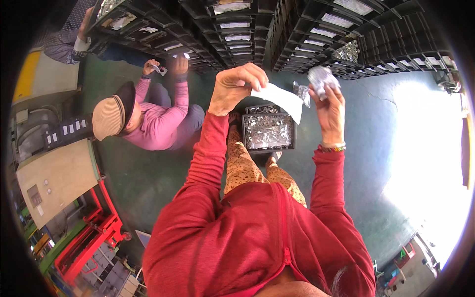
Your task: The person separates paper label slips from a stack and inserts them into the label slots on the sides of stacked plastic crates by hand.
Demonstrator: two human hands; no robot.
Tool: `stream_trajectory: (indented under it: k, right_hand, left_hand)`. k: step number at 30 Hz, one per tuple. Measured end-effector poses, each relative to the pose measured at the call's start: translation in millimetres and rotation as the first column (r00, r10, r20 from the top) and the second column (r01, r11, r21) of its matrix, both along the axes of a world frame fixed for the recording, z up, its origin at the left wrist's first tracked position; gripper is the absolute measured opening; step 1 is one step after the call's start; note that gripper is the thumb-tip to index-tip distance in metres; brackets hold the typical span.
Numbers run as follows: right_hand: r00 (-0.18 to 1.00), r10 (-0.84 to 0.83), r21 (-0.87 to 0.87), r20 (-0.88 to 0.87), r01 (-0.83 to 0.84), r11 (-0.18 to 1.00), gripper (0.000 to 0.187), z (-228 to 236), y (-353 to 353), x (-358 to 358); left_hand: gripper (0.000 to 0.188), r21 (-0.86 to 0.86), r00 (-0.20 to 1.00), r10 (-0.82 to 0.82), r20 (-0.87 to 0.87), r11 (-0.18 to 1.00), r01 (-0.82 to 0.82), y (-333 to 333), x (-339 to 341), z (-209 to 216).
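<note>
Up in front of me, my left hand pinches the end of a curved white paper strip between thumb and fingers. My right hand is raised to the right and closed around a crumpled clear plastic bag, blurred, its contents too unclear to name. Another clear bag shows just left of those fingers; whether the hand touches it I cannot tell. Below the strip, a black crate on the floor holds small shiny metal parts, partly under clear plastic. A second container of similar parts adjoins its far side.
Tall stacks of black crates with white labels line the far side. A co-worker in a pink top crouches at my left, holding small items. Another person's arm shows far left. A red lifting frame stands lower left.
</note>
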State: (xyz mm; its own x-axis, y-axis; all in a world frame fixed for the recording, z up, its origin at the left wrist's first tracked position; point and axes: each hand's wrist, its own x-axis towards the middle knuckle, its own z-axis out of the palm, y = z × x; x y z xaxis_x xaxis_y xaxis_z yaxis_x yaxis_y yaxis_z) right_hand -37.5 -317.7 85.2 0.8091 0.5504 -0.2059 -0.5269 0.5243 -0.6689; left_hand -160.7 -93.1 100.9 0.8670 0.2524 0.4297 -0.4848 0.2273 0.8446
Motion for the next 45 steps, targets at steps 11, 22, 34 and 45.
stream_trajectory:
  k: [11, 22, 34, 45]
  right_hand:
    - [0.955, 0.087, -0.247, 0.283, -0.015, 0.969, 0.013, 31, -19, -29]
    - [0.953, -0.017, -0.367, 0.303, 0.133, 0.921, 0.044, 39, 51, -48]
    - [0.840, 0.216, -0.663, 0.498, 0.207, 0.720, 0.051, 31, 53, -44]
    - [0.787, 0.100, -0.616, 0.609, 0.390, 0.684, 0.033, 30, 48, -40]
  left_hand:
    - [0.014, -0.002, 0.815, 0.506, -0.283, 0.849, -0.528, -17, 1, 13]
    - [0.019, -0.227, 0.775, 0.274, -0.569, 0.854, -0.468, -51, 6, 0]
    - [0.020, -0.101, 0.790, 0.257, -0.557, 0.923, -0.371, -43, 2, 1]
    - [0.018, -0.106, 0.792, 0.295, -0.535, 0.906, -0.410, -52, 4, 8]
